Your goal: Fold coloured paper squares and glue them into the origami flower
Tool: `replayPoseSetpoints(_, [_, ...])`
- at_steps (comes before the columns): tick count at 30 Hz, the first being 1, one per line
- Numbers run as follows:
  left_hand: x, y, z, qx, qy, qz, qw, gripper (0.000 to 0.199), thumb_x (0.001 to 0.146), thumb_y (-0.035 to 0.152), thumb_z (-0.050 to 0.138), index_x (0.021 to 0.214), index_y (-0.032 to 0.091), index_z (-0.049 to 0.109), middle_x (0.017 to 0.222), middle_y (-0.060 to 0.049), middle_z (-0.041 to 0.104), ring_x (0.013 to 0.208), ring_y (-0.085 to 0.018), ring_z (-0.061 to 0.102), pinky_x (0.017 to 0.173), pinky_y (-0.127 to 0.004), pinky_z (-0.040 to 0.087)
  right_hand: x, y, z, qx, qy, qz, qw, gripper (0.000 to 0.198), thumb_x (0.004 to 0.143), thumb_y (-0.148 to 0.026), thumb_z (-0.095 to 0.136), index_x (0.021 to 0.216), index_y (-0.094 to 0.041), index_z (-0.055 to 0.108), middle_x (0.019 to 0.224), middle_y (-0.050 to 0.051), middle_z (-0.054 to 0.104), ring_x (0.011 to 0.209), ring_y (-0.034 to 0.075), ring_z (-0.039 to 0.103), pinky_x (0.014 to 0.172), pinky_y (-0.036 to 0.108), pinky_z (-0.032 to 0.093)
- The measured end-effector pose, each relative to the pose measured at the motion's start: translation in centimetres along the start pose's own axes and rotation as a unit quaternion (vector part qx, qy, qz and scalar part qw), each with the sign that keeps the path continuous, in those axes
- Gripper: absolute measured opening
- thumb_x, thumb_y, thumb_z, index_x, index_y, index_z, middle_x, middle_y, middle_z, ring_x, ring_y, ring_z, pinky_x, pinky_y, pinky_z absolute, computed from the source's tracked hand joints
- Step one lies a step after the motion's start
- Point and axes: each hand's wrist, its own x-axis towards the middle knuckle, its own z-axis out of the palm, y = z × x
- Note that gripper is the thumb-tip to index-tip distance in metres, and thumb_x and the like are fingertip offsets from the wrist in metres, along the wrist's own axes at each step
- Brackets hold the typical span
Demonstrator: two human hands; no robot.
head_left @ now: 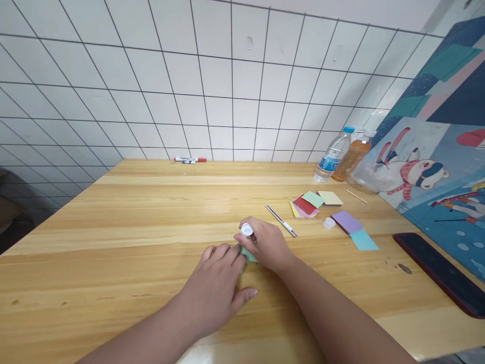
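Note:
My right hand (267,245) is closed around a white glue stick (246,230), whose round base points up at me. Its lower end is hidden by my fingers, over a small light green paper (249,255). My left hand (220,278) lies flat, palm down, with its fingertips at the left edge of that paper and its thumb stretched to the right. Most of the paper is covered by the two hands. A translucent cap (329,223) rests on the table to the right. Beyond my right hand lies a slim utility knife (281,221).
Coloured paper squares (306,205) lie in a pile at the right, with purple and blue sheets (347,222) nearer. A phone (441,273) sits by the right edge. Two bottles (333,154) and markers (190,160) are near the tiled wall. A thin wooden stick (356,196) lies right.

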Motion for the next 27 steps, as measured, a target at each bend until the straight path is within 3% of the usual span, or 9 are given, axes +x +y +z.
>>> replayPoseSetpoints(17, [-0.13,0.0,0.0,0.012,-0.001,0.004,1.0,0.036,0.081,0.05,0.051,0.104,0.023,0.057,0.113,-0.007,0.055,0.102,-0.027,0.045,0.092,-0.045,0.03,0.34,0.45,0.23,0.003,0.019,0.04,0.999,0.022,0.088,-0.044,0.049,0.095,-0.023,0.053,0.075,0.0,0.065,0.066,0.016,0.057,0.059,0.024,0.035])
replayPoseSetpoints(22, [-0.18,-0.01,0.06,0.012,0.0,0.002,1.0,0.036,0.082,0.049,0.051,0.107,0.024,0.056,0.111,-0.006,0.056,0.101,-0.027,0.045,0.092,-0.045,0.03,0.19,0.83,-0.18,0.019,0.062,0.047,0.997,0.021,0.088,-0.042,0.048,0.095,-0.022,0.053,0.08,0.0,0.064,0.069,0.015,0.057,0.061,0.023,0.036])
replayPoseSetpoints(27, [-0.18,-0.21,0.27,0.01,0.003,0.008,1.0,0.036,0.082,0.048,0.052,0.108,0.024,0.056,0.113,-0.006,0.056,0.102,-0.027,0.045,0.093,-0.045,0.029,-0.12,0.69,-0.57,0.026,0.062,0.05,0.997,0.023,0.089,-0.044,0.044,0.092,-0.022,0.052,0.066,-0.003,0.06,0.059,0.014,0.053,0.057,0.023,0.033])
